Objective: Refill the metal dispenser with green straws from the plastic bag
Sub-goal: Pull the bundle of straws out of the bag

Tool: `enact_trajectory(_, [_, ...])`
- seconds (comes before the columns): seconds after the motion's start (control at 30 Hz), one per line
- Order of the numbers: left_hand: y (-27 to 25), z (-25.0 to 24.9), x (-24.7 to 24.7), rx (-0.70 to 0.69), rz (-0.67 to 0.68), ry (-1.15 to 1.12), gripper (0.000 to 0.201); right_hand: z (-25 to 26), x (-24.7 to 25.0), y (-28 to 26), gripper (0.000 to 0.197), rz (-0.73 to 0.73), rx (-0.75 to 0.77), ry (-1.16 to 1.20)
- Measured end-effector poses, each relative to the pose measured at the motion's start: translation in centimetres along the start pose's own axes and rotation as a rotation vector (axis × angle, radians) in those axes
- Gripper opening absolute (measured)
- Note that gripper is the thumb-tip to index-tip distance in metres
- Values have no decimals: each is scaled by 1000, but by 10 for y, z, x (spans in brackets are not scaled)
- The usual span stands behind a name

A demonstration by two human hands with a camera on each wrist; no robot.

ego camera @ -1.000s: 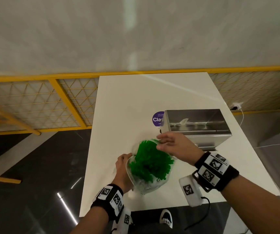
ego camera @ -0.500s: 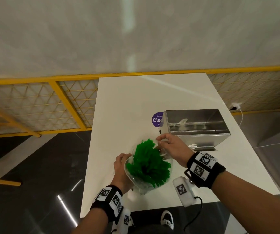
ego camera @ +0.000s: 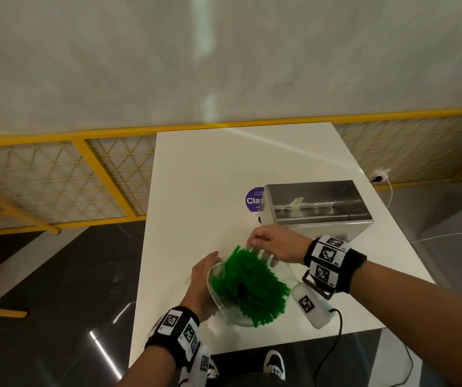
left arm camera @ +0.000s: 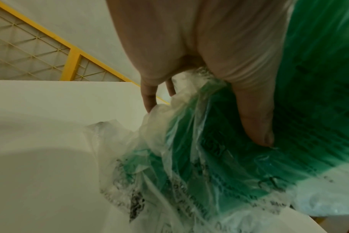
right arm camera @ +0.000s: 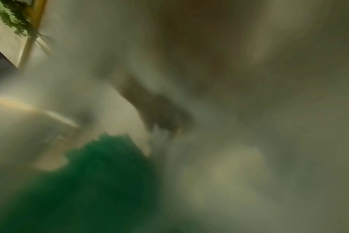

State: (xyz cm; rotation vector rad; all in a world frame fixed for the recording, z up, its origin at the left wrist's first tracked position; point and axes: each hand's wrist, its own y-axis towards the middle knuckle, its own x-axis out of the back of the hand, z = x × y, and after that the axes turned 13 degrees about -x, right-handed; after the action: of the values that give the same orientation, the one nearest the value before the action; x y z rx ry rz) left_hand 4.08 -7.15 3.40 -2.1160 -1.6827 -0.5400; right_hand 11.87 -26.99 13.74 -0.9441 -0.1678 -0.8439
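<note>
A clear plastic bag (ego camera: 216, 298) full of green straws (ego camera: 252, 286) stands mouth-up near the front edge of the white table (ego camera: 210, 169). My left hand (ego camera: 204, 277) grips the bag's left side; in the left wrist view my left hand (left arm camera: 204, 119) has its thumb (left arm camera: 257, 126) pressing the crumpled plastic bag (left arm camera: 179, 157). My right hand (ego camera: 260, 248) reaches over the bag's far rim with fingers bent down among the straw tips; what they hold is unclear. The right wrist view is blurred, showing only the green straws (right arm camera: 102, 173). The metal dispenser (ego camera: 316, 210) stands open just behind.
A purple round sticker (ego camera: 253, 201) lies left of the dispenser. A yellow mesh fence (ego camera: 84, 177) runs behind the table and along its left. A white cable and plug (ego camera: 380, 174) hang at the right. Dark glossy floor lies left and below.
My right hand has slid left and down from the bag's far right rim to the straw tips. The bag has shifted slightly and my left hand keeps its hold.
</note>
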Motion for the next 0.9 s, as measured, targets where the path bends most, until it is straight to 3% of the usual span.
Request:
enact_trajectory(0.03, [-1, -2, 0, 50, 3, -55, 51, 0, 1, 2, 17, -1, -13, 16])
enact_trajectory(0.13, [1, -21, 6, 60, -13, -7, 13, -3, 2, 5, 15, -41, -18, 98])
enact_trajectory(0.23, [5, -27, 10, 89, -34, -45, 39, -16, 4, 4, 24, -85, 8, 300])
enact_trajectory(0.37, [4, -28, 12, 125, -40, -149, 34, -45, 12, -11, 39, -187, 27, 574])
enact_trajectory(0.47, [6, -21, 10, 171, -58, -240, 28, -67, 11, -27, 70, -188, 66, 383])
enact_trajectory(0.57, [8, -5, 5, 246, -58, -317, 26, -72, -9, -35, 100, -78, 109, 132])
enact_trajectory(0.63, [10, -7, 3, 281, -68, -411, 20, -67, -27, -31, 120, -2, 135, 94])
enact_trajectory(0.7, [12, -8, 1, 233, -53, -366, 24, -62, -43, -22, 130, 33, 161, 89])
enact_trajectory(0.77, [10, -11, 1, 215, -61, -361, 19, -60, -53, -14, 131, 42, 199, 121])
enact_trajectory(0.83, [7, -9, 2, 216, -47, -359, 30, -57, -59, -9, 120, 32, 193, 168])
enact_trajectory(0.9, [6, 3, -4, 364, -67, -298, 38, -55, -63, -3, 105, -35, 152, 159])
